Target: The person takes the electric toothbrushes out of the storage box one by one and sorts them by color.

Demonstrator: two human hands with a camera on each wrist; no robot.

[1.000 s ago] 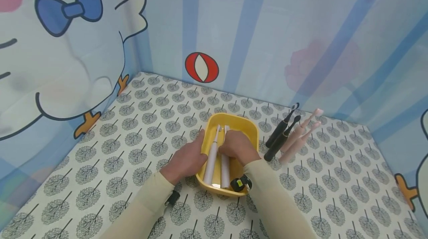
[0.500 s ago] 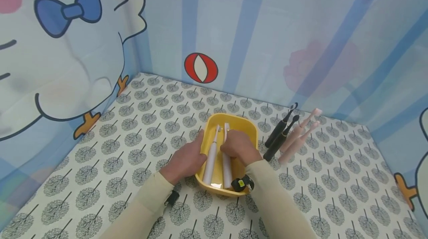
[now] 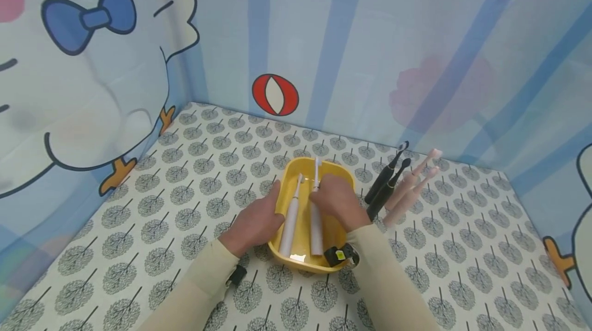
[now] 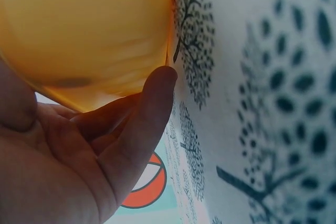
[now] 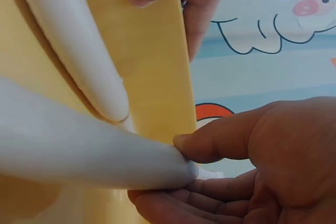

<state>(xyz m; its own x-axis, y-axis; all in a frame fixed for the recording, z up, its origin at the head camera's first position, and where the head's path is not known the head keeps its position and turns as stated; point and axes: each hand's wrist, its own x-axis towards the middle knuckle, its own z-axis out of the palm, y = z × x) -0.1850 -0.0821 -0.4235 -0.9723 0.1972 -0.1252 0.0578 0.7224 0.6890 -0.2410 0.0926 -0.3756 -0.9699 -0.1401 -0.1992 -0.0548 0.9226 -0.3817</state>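
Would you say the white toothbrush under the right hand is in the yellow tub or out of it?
In: the white toothbrush lies inside the yellow tub, pinched by the right hand.

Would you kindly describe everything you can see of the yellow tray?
The yellow tray is a shallow rectangular tub with rounded corners and a smooth, glossy look, probably plastic. It sits flat on the tree-patterned cloth, near the middle. Two white electric toothbrushes lie lengthwise inside: the left toothbrush rests free, while the right hand pinches the right toothbrush. The left hand grips the tray's left wall, thumb on the rim and fingers against its outside.
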